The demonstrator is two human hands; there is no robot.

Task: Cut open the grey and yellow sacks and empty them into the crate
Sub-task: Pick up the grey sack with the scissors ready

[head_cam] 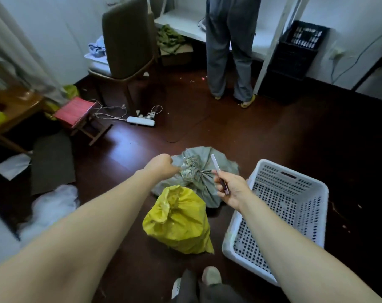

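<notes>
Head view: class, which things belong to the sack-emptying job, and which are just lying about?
Job: grey sack, yellow sack, white crate, cutter in right hand, left hand gripping the grey sack.
Lying about: red stool, power strip, chair, black crate.

- The grey coarse-cloth sack, gripped in the left hand's fingers, looks matt and rough.
- The crinkled knot at its neck, between both hands' fingers, glints like shiny plastic.
- The slim knife pinched in the right hand's fingers has a pale, smooth blade.
- The yellow plastic sack, nearer than the fingers, is crumpled and faintly glossy.
- The white perforated plastic crate, right of the fingers, is smooth and matt.
- The dark wooden floor shines, polished.
</notes>
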